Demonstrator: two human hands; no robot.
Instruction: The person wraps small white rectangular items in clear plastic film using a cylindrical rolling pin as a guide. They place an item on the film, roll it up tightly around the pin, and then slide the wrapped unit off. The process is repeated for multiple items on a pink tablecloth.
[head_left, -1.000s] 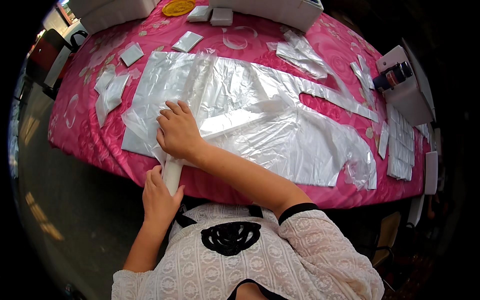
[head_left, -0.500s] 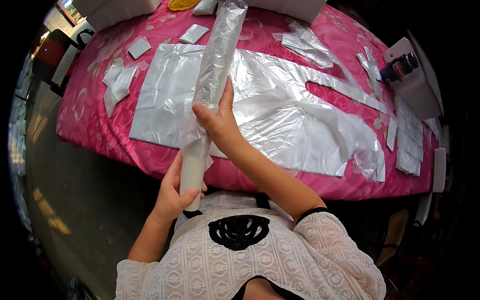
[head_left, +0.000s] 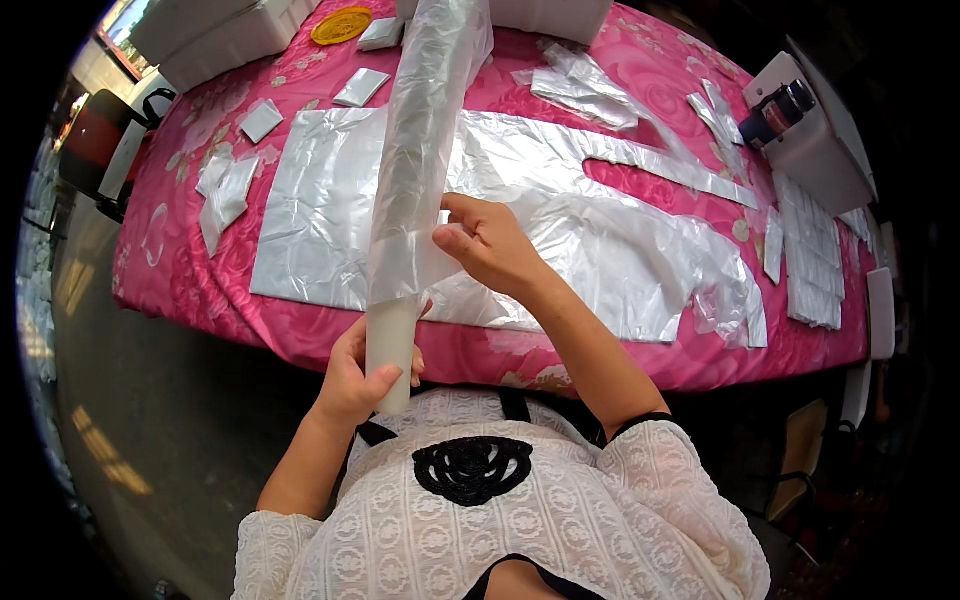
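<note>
My left hand point(head_left: 350, 378) is wrapped round the lower end of a long whitish tube point(head_left: 390, 345). A loose clear plastic sleeve point(head_left: 415, 170) covers the upper part of the tube, which slants away from me over the table. At the sleeve's right side, my right hand point(head_left: 492, 245) has thumb and fingers bent together on a fold of the film. Beneath lies a large shiny, translucent plastic sheet point(head_left: 315, 215) with a cut-out and strap-like strips at its right end, flat at the left and crumpled at the right. The tube hides part of it.
A pink flowered cloth point(head_left: 180, 285) covers the table. Small folded plastic packets point(head_left: 262, 121) and crumpled film point(head_left: 228, 200) lie left. White foam boxes point(head_left: 215, 45) and a yellow disc point(head_left: 342, 26) stand farther back. At right are a dark bottle point(head_left: 778, 112) and stacked folded plastic point(head_left: 812, 255).
My right hand has let go of the tube's middle and shifted right and slightly nearer, onto the sleeve's side. The sleeve sits looser and wider. My left hand keeps its grip.
</note>
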